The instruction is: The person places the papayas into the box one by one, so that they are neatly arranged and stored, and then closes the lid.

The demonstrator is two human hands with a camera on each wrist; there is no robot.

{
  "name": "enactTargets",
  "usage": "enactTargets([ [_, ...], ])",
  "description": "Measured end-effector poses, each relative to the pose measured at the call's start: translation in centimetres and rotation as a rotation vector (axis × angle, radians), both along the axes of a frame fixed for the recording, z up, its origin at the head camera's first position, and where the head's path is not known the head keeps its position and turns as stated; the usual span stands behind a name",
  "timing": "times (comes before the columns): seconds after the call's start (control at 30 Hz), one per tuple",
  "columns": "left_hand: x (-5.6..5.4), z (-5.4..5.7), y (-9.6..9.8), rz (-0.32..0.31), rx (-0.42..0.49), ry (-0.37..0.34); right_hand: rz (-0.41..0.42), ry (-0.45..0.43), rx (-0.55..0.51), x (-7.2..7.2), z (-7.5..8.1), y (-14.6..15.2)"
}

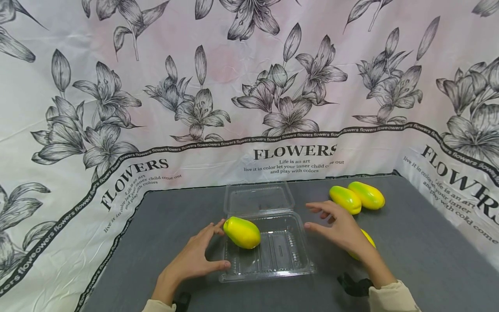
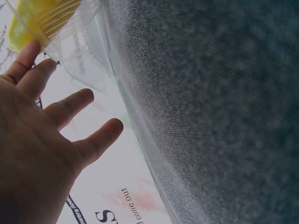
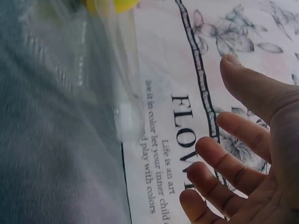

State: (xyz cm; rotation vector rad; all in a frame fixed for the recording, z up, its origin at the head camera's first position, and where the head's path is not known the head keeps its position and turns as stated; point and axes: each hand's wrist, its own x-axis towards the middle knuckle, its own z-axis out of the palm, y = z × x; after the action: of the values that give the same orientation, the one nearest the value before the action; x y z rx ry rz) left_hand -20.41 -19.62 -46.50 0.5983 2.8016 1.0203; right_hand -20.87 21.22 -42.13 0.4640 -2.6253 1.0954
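A yellow fruit with a green streak, shaped like a papaya (image 1: 242, 232), sits in the left part of a clear plastic container (image 1: 284, 255). The container's hinged lid (image 1: 259, 198) lies folded back behind it. My left hand (image 1: 195, 255) is spread along the container's left side, fingertips right at the rim and the fruit's end, thumb near the front left corner. In the left wrist view its fingers (image 2: 70, 107) look straight and apart. To the right of the container hovers my right hand (image 1: 341, 227), fingers loosely extended with nothing held.
Two more such fruits (image 1: 366, 195) lie together at the back right of the grey table (image 1: 156, 229). Another fruit (image 1: 368, 238) is partly hidden behind the right wrist. A flower-printed cloth (image 1: 218, 164) hangs around the back and sides.
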Motion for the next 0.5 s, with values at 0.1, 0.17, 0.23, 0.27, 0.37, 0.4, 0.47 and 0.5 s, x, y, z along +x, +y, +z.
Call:
enactTargets([
  [0.1,0.0,0.0,0.0,-0.002,0.001,0.002,0.003,0.025,0.026,0.1,-0.3,0.5],
  [0.17,0.0,0.1,0.0,-0.001,0.001,0.001,0.018,0.053,0.043,0.2,-0.4,0.8],
  [0.23,0.0,0.1,0.1,-0.001,0.000,0.000,0.013,0.073,0.063,0.3,-0.6,1.0],
  [0.27,0.0,0.1,0.1,-0.001,0.000,0.001,0.006,0.081,0.073,0.4,-0.6,1.1],
  [0.37,0.0,0.0,0.1,-0.003,0.000,0.003,-0.017,0.091,0.089,0.6,-0.9,1.6],
  [0.4,0.0,0.0,0.1,-0.005,0.000,0.003,-0.026,0.090,0.098,0.6,-1.0,1.7],
  [0.47,0.0,0.0,0.1,-0.007,0.004,0.005,-0.035,0.081,0.106,0.7,-1.1,2.1],
  [0.5,0.0,0.0,0.1,-0.007,0.005,0.005,-0.036,0.070,0.111,0.8,-1.1,2.3],
])
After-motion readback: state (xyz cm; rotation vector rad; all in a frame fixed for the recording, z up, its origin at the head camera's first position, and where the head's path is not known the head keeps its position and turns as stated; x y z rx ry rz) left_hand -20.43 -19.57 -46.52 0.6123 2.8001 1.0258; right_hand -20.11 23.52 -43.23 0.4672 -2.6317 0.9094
